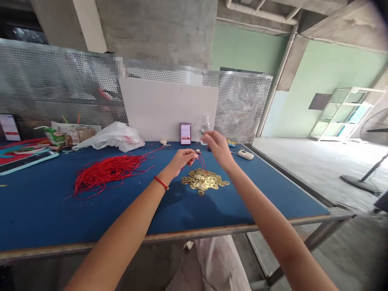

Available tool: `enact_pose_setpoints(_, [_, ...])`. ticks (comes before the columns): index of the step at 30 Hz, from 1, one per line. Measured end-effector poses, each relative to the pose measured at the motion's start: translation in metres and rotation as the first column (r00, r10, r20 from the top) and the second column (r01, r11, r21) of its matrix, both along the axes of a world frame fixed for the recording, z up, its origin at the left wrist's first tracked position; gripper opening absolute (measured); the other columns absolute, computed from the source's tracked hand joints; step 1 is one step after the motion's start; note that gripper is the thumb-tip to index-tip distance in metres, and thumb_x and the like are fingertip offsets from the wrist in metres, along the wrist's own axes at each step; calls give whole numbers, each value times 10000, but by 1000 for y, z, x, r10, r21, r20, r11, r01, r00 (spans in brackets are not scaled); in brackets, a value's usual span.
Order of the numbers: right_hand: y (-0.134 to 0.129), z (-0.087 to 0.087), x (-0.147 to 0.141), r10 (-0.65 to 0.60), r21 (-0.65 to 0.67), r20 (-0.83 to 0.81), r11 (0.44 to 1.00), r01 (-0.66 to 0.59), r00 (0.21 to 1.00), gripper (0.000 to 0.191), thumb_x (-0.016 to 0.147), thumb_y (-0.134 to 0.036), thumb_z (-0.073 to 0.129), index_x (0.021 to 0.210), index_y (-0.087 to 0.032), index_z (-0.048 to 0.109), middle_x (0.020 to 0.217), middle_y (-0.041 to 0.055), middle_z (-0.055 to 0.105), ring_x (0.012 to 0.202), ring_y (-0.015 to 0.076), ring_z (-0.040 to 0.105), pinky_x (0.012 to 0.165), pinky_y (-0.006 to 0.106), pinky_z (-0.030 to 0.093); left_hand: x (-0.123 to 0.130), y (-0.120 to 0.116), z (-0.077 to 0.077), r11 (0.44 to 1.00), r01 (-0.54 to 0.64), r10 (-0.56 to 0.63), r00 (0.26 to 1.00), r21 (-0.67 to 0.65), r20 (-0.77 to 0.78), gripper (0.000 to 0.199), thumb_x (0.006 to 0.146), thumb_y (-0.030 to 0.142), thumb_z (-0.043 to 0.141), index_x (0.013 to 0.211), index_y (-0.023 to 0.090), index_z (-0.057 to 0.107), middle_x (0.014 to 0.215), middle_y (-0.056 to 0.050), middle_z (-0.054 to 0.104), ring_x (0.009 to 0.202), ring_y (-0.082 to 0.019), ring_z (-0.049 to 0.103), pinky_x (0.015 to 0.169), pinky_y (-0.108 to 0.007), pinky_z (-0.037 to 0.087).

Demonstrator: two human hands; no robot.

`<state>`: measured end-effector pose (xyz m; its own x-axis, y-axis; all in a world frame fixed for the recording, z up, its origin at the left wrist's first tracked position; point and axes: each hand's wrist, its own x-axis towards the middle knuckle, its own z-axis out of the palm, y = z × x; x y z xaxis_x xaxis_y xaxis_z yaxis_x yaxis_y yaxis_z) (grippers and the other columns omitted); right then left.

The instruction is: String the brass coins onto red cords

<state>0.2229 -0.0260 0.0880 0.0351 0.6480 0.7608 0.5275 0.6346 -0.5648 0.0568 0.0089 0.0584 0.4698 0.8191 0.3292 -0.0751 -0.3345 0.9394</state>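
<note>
My left hand (183,158) is closed in a pinch on a thin red cord (203,162), which hangs from the fingertips in a loop over the coins. A red string bracelet (161,183) circles that wrist. To the right and a little higher, my right hand (217,146) has its fingers bent together in a pinch; what they hold, if anything, is too small to make out. Below and between both hands lies a heap of brass-coloured coins with holes (203,182). A loose bundle of red cords (109,173) is spread on the blue tabletop (127,214) to the left.
Toward the back stand an upright phone (185,134), a plastic bottle (206,122) and a white board (169,107). A white plastic bag (117,136) and a drink carton (56,136) are at the left. A white device (245,154) lies right of my right hand.
</note>
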Motion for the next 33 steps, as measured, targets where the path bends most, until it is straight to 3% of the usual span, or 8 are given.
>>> enact_pose_setpoints(5, [-4,-26,-13,-117,62,-183,990,130,976,207,928,-415,465,925,-219,533,895,44,620,831,173,574,773,326,455,-1,9,-4,993,-88,100,984,-83,148,224,650,355,711,657,146,630,574,28,520,504,-65,452,493,-193,355])
enact_pose_setpoints(9, [-8,-40,-11,-93,126,55,988,86,994,212,925,-369,497,787,-214,541,773,19,596,769,172,533,743,307,407,3,7,-5,991,-104,122,964,-85,238,240,634,360,723,678,144,626,576,30,526,513,-68,458,505,-198,373])
enact_pose_setpoints(13, [-5,-47,-12,-123,98,341,991,95,932,219,921,-322,519,745,-202,570,733,23,593,733,175,505,695,296,349,7,4,-4,991,-116,129,948,-62,291,224,632,349,724,685,146,644,583,26,549,528,-75,475,516,-200,377])
enact_pose_setpoints(19, [-6,-45,-12,-165,127,402,984,124,901,365,992,-328,385,724,-174,578,725,32,613,719,148,511,676,268,303,7,4,-5,985,-152,169,941,-82,293,226,631,364,736,664,154,658,583,19,555,557,-85,495,529,-201,372])
enact_pose_setpoints(22, [-8,-40,-7,-143,77,307,989,125,941,394,999,-362,350,788,-167,619,673,14,606,666,130,526,659,255,307,8,2,-6,984,-121,156,942,-132,296,222,612,354,757,681,159,675,642,5,594,612,-96,516,552,-203,392])
enact_pose_setpoints(26, [-3,-41,-5,-47,-108,99,992,58,994,435,971,-440,364,755,-167,625,523,-24,509,528,109,474,576,237,310,12,0,-7,980,-14,92,914,-198,395,202,600,327,771,704,175,689,765,-11,656,730,-120,571,659,-227,442])
enact_pose_setpoints(30, [6,-51,-11,104,-241,-98,963,-125,990,452,905,-509,412,665,-167,584,462,-26,469,465,107,419,523,241,317,14,-3,-10,980,57,32,903,-193,429,179,623,304,756,729,170,702,873,-38,695,842,-147,599,754,-252,436])
enact_pose_setpoints(33, [10,-59,-19,204,-326,-236,905,-275,950,468,813,-602,476,619,-182,544,425,-29,441,409,102,365,448,242,280,16,-5,-14,982,112,-34,900,-154,434,173,632,306,734,704,155,689,847,-54,695,772,-149,586,719,-267,421])
